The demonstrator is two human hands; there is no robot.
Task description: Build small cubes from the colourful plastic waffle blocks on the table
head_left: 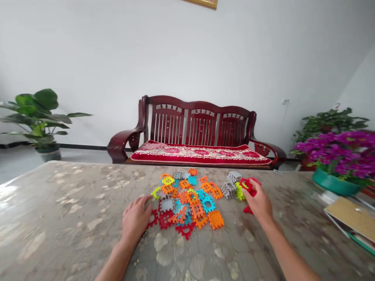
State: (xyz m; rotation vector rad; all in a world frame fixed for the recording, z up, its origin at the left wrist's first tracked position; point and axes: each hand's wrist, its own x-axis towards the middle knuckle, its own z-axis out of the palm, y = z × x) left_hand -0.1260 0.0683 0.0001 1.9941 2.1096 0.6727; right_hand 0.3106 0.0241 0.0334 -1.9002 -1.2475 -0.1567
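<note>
A pile of flat plastic interlocking pieces with notched edges lies on the table. Among them are an orange square piece point(216, 220), a grey piece point(166, 205), a blue piece point(208, 204) and a dark red piece point(185, 230). My left hand point(135, 218) rests at the pile's left edge, fingers extended and nothing visibly held, beside a red piece point(152, 219) partly hidden by it. At the right, my right hand point(260, 205) has its fingers closed around red interlocking pieces point(249, 185). Touching or close to these are a lime green piece point(240, 191) and grey pieces point(229, 190).
The patterned table point(73, 222) spans the foreground. A teal pot of purple flowers point(336, 181) and a brown-covered stack point(351, 214) stand at right. Beyond the table is a wooden bench point(193, 121) with a red cushion point(202, 155); a potted plant point(48, 152) is at left.
</note>
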